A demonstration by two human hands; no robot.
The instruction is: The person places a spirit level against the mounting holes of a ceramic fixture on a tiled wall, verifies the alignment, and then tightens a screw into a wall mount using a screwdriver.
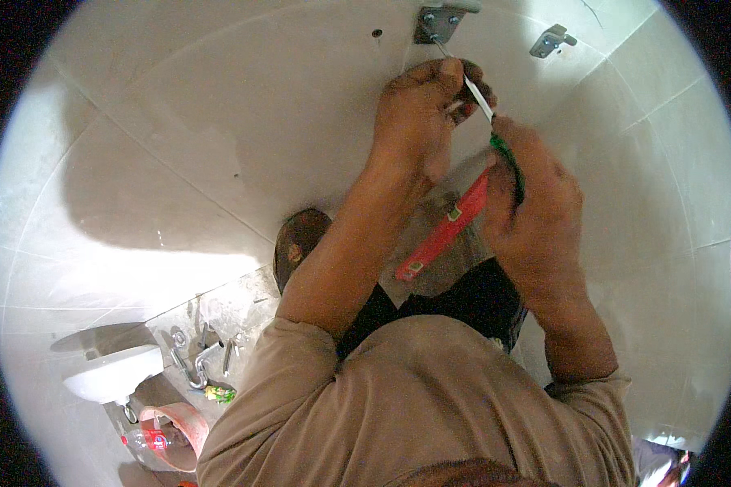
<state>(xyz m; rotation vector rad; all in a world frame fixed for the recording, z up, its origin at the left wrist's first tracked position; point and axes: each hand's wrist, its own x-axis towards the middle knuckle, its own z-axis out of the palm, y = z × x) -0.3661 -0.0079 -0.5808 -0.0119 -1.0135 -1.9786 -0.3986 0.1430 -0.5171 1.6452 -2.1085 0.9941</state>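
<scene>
A grey metal bracket (427,30) is fixed on the tiled wall with several screws. The screwdriver (479,99) slants up to a screw at the bracket's lower edge, its tip on or close to the screw head. My right hand (540,199) is wrapped round its green handle. Higher up, my left hand (414,114) is closed about the shaft just below the bracket, with its fingertips partly hidden. A small pale piece shows between the left fingers, too small to name.
A second bracket (551,42) sits to the right, and a dark hole (377,33) is to the left. Below my hands is a red spirit level (443,235). At lower left are a white basin (114,374), metal fittings (195,369), a pinkish bucket (193,422) and a plastic bottle (144,440).
</scene>
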